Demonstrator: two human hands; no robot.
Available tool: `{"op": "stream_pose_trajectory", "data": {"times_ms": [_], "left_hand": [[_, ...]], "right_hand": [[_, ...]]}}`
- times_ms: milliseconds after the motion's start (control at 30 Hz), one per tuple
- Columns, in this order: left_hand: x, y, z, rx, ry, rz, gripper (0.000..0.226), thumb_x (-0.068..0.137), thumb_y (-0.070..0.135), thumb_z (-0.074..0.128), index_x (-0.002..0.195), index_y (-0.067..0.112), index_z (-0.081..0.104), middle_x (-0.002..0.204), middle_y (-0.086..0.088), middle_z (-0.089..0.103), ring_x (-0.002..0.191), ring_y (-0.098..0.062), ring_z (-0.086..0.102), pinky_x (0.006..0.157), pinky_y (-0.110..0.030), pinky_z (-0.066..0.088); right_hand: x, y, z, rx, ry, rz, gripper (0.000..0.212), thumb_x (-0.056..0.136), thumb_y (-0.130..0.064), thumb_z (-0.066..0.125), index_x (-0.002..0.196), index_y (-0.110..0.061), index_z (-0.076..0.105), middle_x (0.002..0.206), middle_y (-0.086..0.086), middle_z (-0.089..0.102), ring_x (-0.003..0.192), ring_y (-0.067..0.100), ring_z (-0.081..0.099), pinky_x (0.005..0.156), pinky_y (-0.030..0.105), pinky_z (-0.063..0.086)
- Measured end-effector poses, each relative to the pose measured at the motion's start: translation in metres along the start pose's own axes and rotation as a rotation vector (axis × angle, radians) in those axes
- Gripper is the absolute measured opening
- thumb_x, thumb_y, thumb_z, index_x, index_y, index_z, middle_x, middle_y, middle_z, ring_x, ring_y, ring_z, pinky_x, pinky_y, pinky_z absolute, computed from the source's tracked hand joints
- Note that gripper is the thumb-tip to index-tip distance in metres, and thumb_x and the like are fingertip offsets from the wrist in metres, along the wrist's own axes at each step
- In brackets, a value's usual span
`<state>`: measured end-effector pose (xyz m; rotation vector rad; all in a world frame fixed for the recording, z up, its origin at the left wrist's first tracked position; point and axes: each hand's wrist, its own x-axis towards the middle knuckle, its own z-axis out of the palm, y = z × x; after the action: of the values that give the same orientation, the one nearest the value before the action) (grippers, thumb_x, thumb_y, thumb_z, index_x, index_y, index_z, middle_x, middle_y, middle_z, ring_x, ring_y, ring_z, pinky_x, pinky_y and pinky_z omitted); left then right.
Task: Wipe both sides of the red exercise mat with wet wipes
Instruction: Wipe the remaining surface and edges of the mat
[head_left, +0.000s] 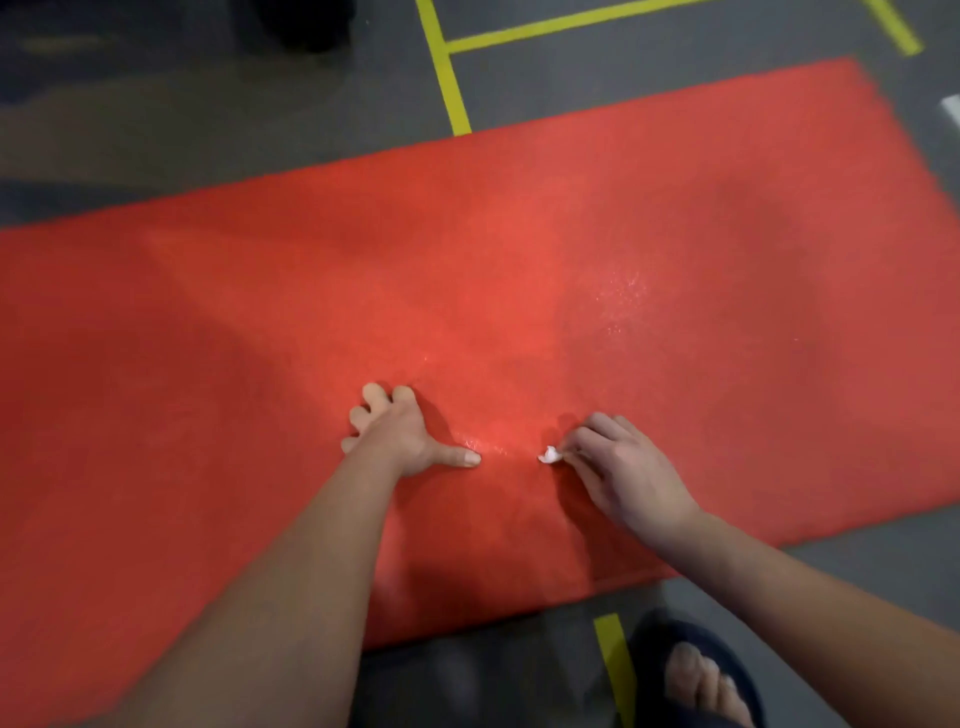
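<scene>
The large red foam exercise mat (519, 260) is lying flat on the grey floor (675, 67), covering part of a strip of yellow tape (448, 78). The person is bending over its near edge, one foot in a dark sandal (696, 680) just off the mat.

The left hand (402, 434) is pressing down with fingers spread and straight, its grip open, pinning the mat. The right hand (621, 465) is pinching a small crumpled white wet wipe (549, 456) at its fingertips, its grip closed on the wipe. The wipe is touching the mat near the left thumb. A damp sheen (623, 291) is glinting farther out on the right half.

The wad looks too small for this much mat. I would be spreading it flat under the fingers, making long overlapping strokes and working towards the duller left end, while the left hand is bracing. I cannot tell which side is facing up.
</scene>
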<state>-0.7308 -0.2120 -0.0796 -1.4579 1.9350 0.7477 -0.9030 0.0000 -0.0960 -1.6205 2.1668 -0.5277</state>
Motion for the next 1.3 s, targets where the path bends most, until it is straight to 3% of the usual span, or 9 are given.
{"op": "stream_pose_trajectory", "data": {"times_ms": [167, 467, 633, 767, 933, 1067, 1167, 1233, 1300], "left_hand": [[0.004, 0.001, -0.003, -0.004, -0.022, -0.016, 0.142, 0.039, 0.079, 0.087, 0.149, 0.013, 0.025, 0.152, -0.011, 0.011, 0.141, -0.040, 0.024, 0.116, -0.058, 0.033], [0.004, 0.001, 0.002, -0.023, 0.025, -0.031, 0.139, 0.035, 0.076, 0.090, 0.145, 0.015, 0.031, 0.151, -0.010, 0.014, 0.140, -0.039, 0.025, 0.114, -0.058, 0.034], [0.000, 0.000, 0.001, -0.038, 0.021, -0.040, 0.143, 0.028, 0.079, 0.086, 0.144, 0.015, 0.032, 0.151, -0.011, 0.014, 0.141, -0.039, 0.025, 0.114, -0.060, 0.034], [0.002, 0.001, 0.002, -0.040, 0.029, -0.041, 0.139, 0.029, 0.079, 0.087, 0.141, 0.013, 0.035, 0.150, -0.012, 0.017, 0.140, -0.041, 0.027, 0.114, -0.060, 0.034], [-0.006, -0.010, 0.007, -0.104, 0.110, 0.014, 0.104, 0.030, 0.080, 0.087, 0.108, 0.023, 0.047, 0.126, -0.004, 0.031, 0.126, -0.033, 0.039, 0.107, -0.057, 0.041], [0.001, -0.011, 0.002, -0.177, 0.144, 0.040, 0.083, 0.036, 0.082, 0.084, 0.085, 0.024, 0.050, 0.112, -0.002, 0.040, 0.108, -0.028, 0.054, 0.098, -0.045, 0.049], [0.011, -0.004, -0.014, -0.268, 0.147, 0.016, 0.068, 0.060, 0.081, 0.076, 0.070, 0.018, 0.053, 0.088, -0.004, 0.057, 0.085, -0.026, 0.061, 0.072, -0.033, 0.045], [0.017, 0.001, -0.024, -0.299, 0.332, 0.033, 0.061, 0.078, 0.076, 0.068, 0.070, 0.017, 0.058, 0.078, -0.008, 0.067, 0.086, -0.031, 0.066, 0.071, -0.036, 0.045], [0.026, 0.003, -0.027, -0.316, 0.671, 0.041, 0.046, 0.092, 0.064, 0.059, 0.096, 0.018, 0.067, 0.102, -0.015, 0.071, 0.106, -0.038, 0.066, 0.086, -0.043, 0.049]], "right_hand": [[0.022, 0.010, 0.000, -0.121, -0.021, -0.019, 0.029, 0.095, -0.040, 0.043, 0.093, -0.024, 0.067, 0.091, -0.002, 0.058, 0.084, 0.028, 0.054, 0.071, 0.049, 0.051], [-0.060, 0.003, 0.000, 0.059, -0.198, -0.192, 0.014, 0.099, -0.032, 0.054, 0.097, -0.028, 0.067, 0.094, -0.009, 0.056, 0.083, 0.018, 0.053, 0.075, 0.040, 0.049], [-0.050, 0.016, -0.002, 0.050, -0.070, -0.084, 0.009, 0.096, -0.028, 0.059, 0.098, -0.025, 0.067, 0.092, -0.005, 0.057, 0.083, 0.024, 0.057, 0.074, 0.045, 0.051], [-0.103, 0.018, -0.006, 0.101, -0.162, -0.109, 0.010, 0.101, -0.027, 0.056, 0.099, -0.024, 0.065, 0.096, -0.007, 0.056, 0.083, 0.020, 0.053, 0.075, 0.042, 0.048], [-0.088, 0.029, -0.015, 0.050, -0.178, -0.206, 0.022, 0.105, -0.031, 0.044, 0.100, -0.022, 0.064, 0.095, -0.005, 0.053, 0.085, 0.021, 0.053, 0.077, 0.041, 0.047], [-0.020, 0.041, -0.008, -0.019, 0.004, -0.089, 0.010, 0.097, -0.026, 0.058, 0.093, -0.019, 0.065, 0.091, 0.000, 0.056, 0.084, 0.028, 0.054, 0.073, 0.048, 0.048], [-0.015, 0.044, -0.007, 0.023, 0.019, -0.049, 0.005, 0.092, -0.024, 0.065, 0.088, -0.022, 0.065, 0.087, -0.003, 0.057, 0.081, 0.027, 0.056, 0.071, 0.045, 0.048], [-0.030, 0.046, -0.008, 0.079, -0.051, -0.112, 0.003, 0.090, -0.025, 0.065, 0.087, -0.026, 0.064, 0.086, -0.008, 0.057, 0.078, 0.023, 0.056, 0.072, 0.040, 0.047], [-0.035, 0.050, -0.012, 0.071, -0.110, -0.193, 0.004, 0.091, -0.028, 0.066, 0.088, -0.027, 0.064, 0.087, -0.009, 0.055, 0.078, 0.020, 0.054, 0.070, 0.041, 0.048]]}}
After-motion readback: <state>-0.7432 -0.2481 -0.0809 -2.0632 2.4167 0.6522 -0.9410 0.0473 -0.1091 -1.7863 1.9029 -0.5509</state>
